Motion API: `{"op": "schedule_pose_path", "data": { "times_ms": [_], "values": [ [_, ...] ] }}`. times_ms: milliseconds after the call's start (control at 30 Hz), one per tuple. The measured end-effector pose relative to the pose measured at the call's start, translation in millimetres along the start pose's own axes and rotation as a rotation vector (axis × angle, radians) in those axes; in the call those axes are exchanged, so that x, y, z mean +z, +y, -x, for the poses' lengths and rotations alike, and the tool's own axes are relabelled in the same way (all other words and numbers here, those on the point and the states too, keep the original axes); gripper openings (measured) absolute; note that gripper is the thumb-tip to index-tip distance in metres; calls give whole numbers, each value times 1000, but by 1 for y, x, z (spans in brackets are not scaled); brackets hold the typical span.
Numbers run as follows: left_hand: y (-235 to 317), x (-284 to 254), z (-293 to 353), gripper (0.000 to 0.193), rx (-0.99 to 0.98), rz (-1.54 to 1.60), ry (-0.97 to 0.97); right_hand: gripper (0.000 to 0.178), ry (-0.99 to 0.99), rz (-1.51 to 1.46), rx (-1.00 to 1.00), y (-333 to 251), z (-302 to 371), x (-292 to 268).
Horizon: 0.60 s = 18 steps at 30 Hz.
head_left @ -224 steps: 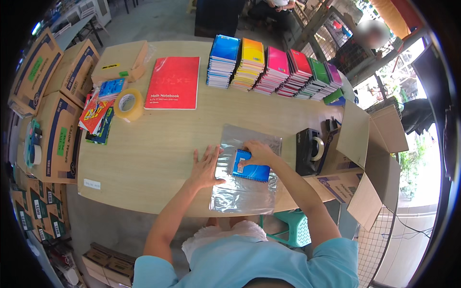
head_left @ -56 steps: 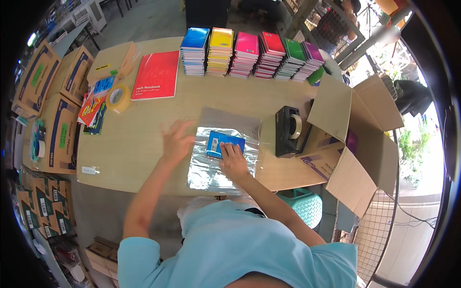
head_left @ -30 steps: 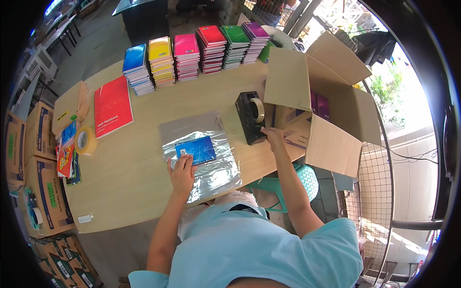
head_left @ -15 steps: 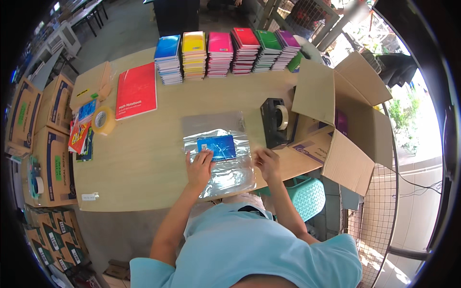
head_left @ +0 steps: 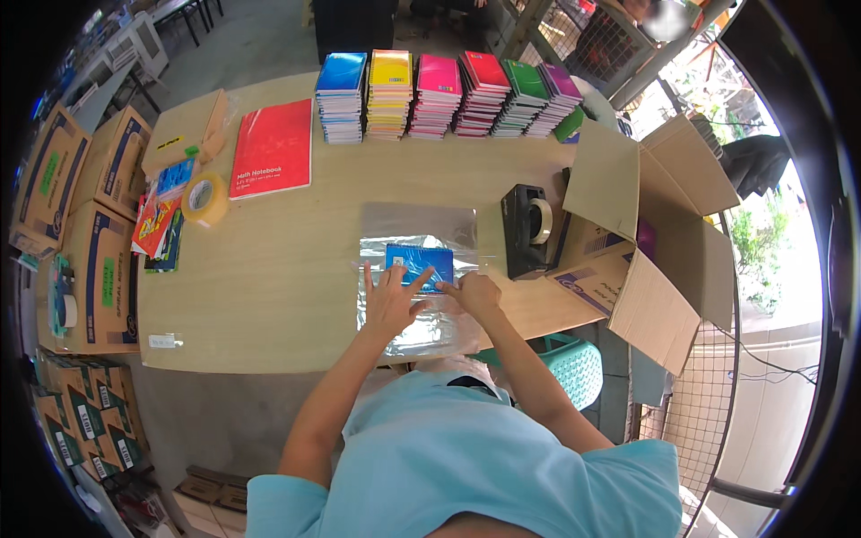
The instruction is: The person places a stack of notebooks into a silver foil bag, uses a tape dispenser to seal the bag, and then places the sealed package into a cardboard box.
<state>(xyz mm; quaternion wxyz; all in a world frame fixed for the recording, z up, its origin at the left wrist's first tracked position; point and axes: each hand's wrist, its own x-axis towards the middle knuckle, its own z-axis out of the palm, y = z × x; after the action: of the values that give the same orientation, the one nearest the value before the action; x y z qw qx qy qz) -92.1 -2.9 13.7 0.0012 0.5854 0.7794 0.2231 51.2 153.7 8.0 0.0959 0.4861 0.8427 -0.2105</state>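
Observation:
A small blue spiral notebook (head_left: pixel 432 260) lies on a sheet of clear plastic (head_left: pixel 417 224), which spreads shiny and creased to the table's near edge. My left hand (head_left: pixel 391 300) rests on the notebook's left and lower part with fingers spread. At the notebook's lower right corner is my right hand (head_left: pixel 477 294), fingers curled and thumb pressed in; whatever it pinches is too small to make out. Beyond that hand stands a black tape dispenser (head_left: pixel 522 233) with a roll of tape (head_left: pixel 541 221) in it.
Stacks of small notebooks (head_left: pixel 439 99) in several colours line the far side. A red notebook (head_left: pixel 274 148), a wide tape roll (head_left: pixel 204 199) and colourful packets (head_left: pixel 160 226) lie left. An open carton (head_left: pixel 610 175) stands right; closed cartons (head_left: pixel 112 278) are at far left.
My right hand has moved left from beside the plastic sheet to the notebook's corner. My left hand's fingers have spread across the notebook. The whole view has shifted slightly.

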Motion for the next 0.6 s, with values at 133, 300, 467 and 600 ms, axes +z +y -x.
{"op": "schedule_pose_path", "data": {
  "times_ms": [133,300,467,600],
  "values": [
    [-11,-12,25,58,-257,-179,59,66,-37,167,-65,-8,13,-52],
    [1,34,79,38,-991,1780,-114,73,324,-7,-634,-43,-45,-55],
    [22,76,22,52,-1005,1977,153,82,-281,68,-668,-56,-88,-14],
    [61,26,16,84,-427,1175,393,88,-165,-850,-608,-22,-16,-21]
  ]
}}
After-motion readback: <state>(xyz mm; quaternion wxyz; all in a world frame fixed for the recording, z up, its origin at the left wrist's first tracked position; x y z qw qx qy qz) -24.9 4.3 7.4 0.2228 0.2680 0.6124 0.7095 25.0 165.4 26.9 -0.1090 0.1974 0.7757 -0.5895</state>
